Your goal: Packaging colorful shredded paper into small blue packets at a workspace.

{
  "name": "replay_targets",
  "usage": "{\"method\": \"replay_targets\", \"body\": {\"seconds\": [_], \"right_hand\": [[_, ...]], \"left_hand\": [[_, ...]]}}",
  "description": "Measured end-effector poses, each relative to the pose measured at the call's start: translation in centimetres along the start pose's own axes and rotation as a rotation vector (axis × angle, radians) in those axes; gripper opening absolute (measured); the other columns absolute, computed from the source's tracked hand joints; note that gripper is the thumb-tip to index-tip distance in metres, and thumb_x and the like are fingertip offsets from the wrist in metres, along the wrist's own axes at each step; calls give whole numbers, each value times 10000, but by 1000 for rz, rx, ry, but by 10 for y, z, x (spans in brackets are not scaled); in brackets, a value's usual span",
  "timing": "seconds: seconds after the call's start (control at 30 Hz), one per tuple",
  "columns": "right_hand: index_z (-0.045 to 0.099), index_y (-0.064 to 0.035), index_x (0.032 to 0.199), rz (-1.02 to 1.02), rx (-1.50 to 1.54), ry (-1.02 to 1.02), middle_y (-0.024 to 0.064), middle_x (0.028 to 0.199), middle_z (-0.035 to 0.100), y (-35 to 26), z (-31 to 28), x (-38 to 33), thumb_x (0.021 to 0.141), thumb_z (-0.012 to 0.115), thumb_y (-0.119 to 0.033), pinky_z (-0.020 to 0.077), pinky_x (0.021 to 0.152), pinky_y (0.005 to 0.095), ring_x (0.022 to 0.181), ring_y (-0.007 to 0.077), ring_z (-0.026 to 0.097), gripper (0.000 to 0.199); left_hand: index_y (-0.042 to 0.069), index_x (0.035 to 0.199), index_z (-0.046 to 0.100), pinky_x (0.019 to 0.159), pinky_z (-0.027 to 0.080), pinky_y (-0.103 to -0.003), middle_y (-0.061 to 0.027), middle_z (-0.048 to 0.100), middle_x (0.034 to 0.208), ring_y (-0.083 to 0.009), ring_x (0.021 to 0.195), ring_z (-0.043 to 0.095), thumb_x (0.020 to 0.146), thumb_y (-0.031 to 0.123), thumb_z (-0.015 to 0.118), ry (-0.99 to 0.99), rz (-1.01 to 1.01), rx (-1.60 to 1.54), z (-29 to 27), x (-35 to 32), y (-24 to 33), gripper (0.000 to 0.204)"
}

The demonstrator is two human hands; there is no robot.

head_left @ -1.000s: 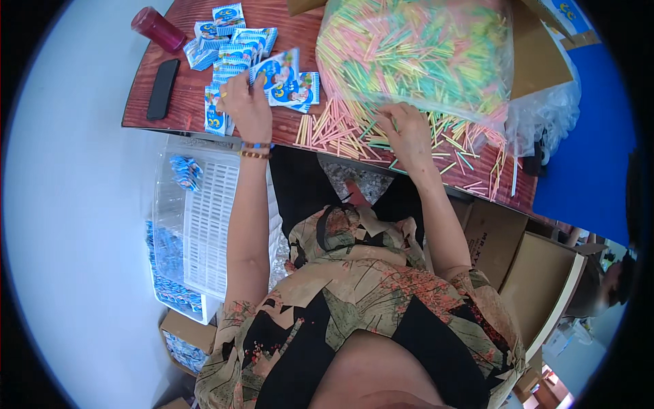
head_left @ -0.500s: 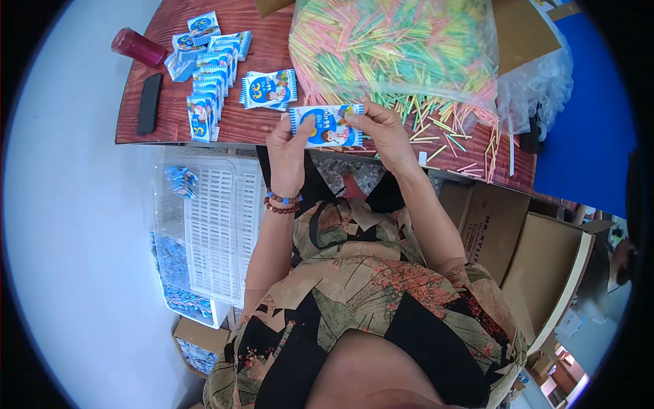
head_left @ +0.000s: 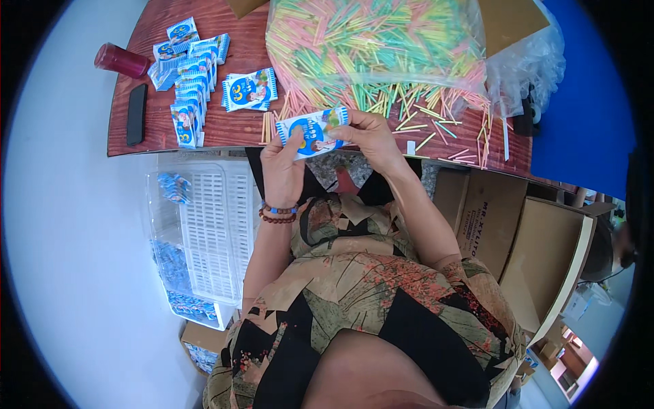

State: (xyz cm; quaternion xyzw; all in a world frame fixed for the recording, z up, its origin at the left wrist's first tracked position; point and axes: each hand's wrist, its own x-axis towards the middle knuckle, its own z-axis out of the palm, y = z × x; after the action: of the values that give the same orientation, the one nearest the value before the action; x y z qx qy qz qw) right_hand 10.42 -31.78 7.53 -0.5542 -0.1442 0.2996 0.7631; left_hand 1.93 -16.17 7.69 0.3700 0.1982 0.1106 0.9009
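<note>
Between my two hands is a small blue and white packet (head_left: pixel 315 135), held just above the table's near edge and tilted with its right end higher. My left hand (head_left: pixel 283 170) pinches the left end, thumb on the printed face. On the right end, my right hand (head_left: pixel 372 140) grips with thumb and fingers. A small pile of like packets (head_left: pixel 249 90) lies just beyond my left hand. Farther left, overlapping packets (head_left: pixel 193 85) form a long row. Thin pink, yellow and green sticks (head_left: pixel 436 119) lie scattered beyond my right hand.
A large clear bag of coloured sticks (head_left: pixel 375 48) covers the table's far middle. At left are a black phone (head_left: pixel 136 114) and a dark red cup (head_left: pixel 122 61). Below stand a white plastic basket (head_left: pixel 212 232) and, at right, cardboard boxes (head_left: pixel 487 218).
The packet has gone from nearly level to tilted, its right end raised, with both hands still on it. The table and its things have shifted slightly left in view.
</note>
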Motion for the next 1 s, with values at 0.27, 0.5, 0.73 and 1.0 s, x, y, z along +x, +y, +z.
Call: {"method": "replay_targets", "body": {"seconds": [0.27,0.5,0.73,1.0], "right_hand": [[656,-10,984,43,-11,53,21,892,658,-7,2,-1,868,671,-99,497,765,251,812,83,610,147],[581,-61,1045,-382,-326,-59,69,1178,528,-19,-4,-1,817,690,-94,404,935,329,1099,172,509,255],[594,-67,1043,-542,-564,-22,89,1247,504,-26,8,1,740,750,-85,370,995,368,1175,227,478,341],[677,-41,913,-670,-906,-223,92,1180,577,-5,3,-2,780,720,-116,387,963,383,1111,279,518,158]], "left_hand": [[13,988,641,840,510,-331,-83,677,988,-163,919,644,965,171,554,35,36,-65,-3,0,-5,182],[35,943,659,722,491,-289,-66,677,948,-136,844,624,959,196,574,20,-80,-205,-13,5,-4,183],[22,960,650,698,476,-284,-69,670,952,-126,836,609,966,221,563,32,-52,-200,-15,2,-3,217],[25,917,666,729,473,-289,-55,678,914,-111,807,612,966,219,565,110,-1,-34,-30,-19,-14,225]]}}
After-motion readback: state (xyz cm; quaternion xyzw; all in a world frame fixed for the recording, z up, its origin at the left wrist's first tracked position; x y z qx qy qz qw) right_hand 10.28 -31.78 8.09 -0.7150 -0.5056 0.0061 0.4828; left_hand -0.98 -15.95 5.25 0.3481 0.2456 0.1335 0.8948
